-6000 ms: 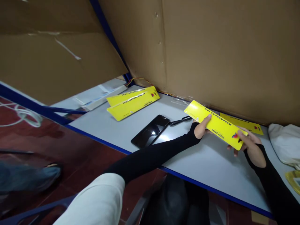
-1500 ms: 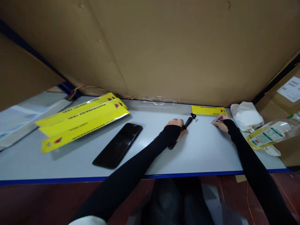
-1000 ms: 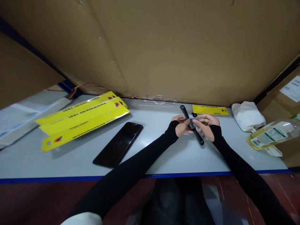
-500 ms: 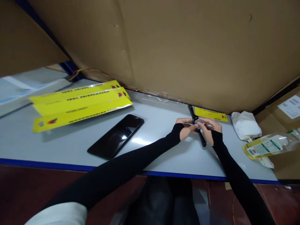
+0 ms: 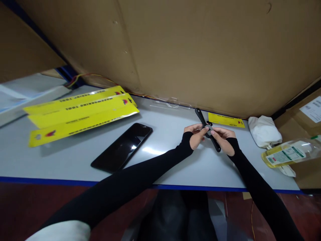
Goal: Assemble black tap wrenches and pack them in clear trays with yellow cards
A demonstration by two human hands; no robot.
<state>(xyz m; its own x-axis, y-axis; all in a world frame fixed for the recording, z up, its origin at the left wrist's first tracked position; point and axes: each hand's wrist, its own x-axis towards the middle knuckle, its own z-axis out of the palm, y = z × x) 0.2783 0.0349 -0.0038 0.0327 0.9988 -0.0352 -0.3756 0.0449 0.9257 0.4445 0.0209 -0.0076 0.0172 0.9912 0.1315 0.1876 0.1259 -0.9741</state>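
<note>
A black tool (image 5: 216, 143) with two long handles and a grey metal middle is held above the table, slanting from upper left to lower right. My left hand (image 5: 197, 136) grips its middle from the left, thumb on the metal part. From the right, my right hand (image 5: 223, 138) pinches the same middle, its thumb close to the other thumb. Most of the fingers behind the tool are hidden. Just behind the hands lies a small yellow card (image 5: 226, 120).
Several yellow packages (image 5: 82, 125) lie at the left, with a black phone (image 5: 122, 147) nearer the middle of the table (image 5: 165, 127). At the right are a white cloth bundle (image 5: 264, 131) and a bottle of yellow liquid (image 5: 286, 155). Cardboard walls (image 5: 200, 53) stand behind.
The tool has tilted a little more to the left at its upper end, and its grey middle shows more between my thumbs. The camera view has shifted slightly.
</note>
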